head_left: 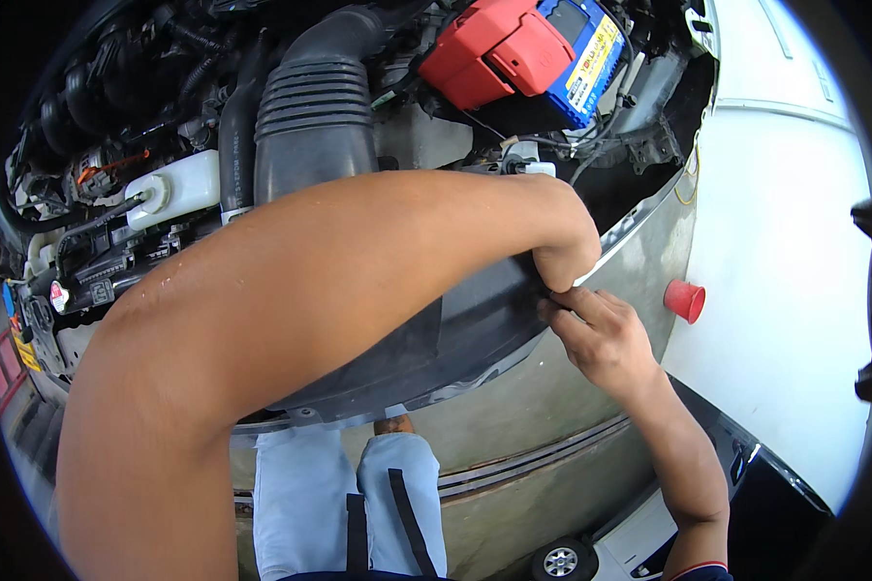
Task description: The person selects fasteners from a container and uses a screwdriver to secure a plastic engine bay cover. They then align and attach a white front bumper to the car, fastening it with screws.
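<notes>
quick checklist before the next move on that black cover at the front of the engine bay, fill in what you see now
1. Left hand on the black plastic cover: ok, it presses at the cover's right end.
2. Right hand on the same spot: ok, its fingertips meet the cover's edge just below the left hand.
3. Grip closed on a clip or fastener: cannot tell, the fingers hide it.
4. Red cap out of the way: ok, it rests on the white fender, apart from both hands.
5. Battery terminal covered: ok, a red cover sits over it.
6. Left end of the cover free: cannot tell, the forearm hides it.
</notes>
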The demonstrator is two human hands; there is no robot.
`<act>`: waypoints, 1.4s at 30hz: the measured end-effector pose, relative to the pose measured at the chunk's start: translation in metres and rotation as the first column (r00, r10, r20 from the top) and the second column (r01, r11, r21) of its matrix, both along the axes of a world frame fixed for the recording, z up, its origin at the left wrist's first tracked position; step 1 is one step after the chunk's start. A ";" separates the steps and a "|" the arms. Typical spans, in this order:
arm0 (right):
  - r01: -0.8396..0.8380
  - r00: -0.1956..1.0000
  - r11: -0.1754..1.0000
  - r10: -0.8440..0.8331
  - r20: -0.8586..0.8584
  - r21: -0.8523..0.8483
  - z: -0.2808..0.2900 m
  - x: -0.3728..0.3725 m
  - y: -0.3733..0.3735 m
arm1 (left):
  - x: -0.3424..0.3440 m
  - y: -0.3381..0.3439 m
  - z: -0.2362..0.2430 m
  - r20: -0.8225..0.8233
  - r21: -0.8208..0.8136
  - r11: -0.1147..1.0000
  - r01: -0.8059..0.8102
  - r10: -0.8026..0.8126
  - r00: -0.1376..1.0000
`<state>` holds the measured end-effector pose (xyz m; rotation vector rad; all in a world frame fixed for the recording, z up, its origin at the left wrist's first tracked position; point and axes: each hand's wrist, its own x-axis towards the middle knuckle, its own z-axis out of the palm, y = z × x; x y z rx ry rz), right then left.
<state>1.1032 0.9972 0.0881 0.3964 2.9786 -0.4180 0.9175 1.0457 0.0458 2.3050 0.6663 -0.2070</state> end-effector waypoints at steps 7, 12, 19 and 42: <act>0.026 0.999 0.999 -0.027 0.027 0.025 0.000 -0.005 -0.011 | 0.002 -0.004 -0.006 0.002 0.002 0.998 -0.058 0.058 0.998; 0.155 0.988 0.987 -0.156 0.012 0.053 -0.002 -0.012 -0.025 | 0.004 -0.004 -0.010 0.000 -0.007 0.997 -0.082 0.082 0.997; 0.023 1.000 0.994 -0.023 -0.007 0.107 -0.002 -0.015 -0.021 | 0.003 -0.002 -0.011 -0.002 -0.014 0.997 -0.074 0.074 0.997; -0.227 0.970 0.964 0.210 0.125 0.141 -0.002 -0.009 0.005 | 0.014 0.024 -0.012 0.010 -0.090 0.987 0.131 -0.130 0.991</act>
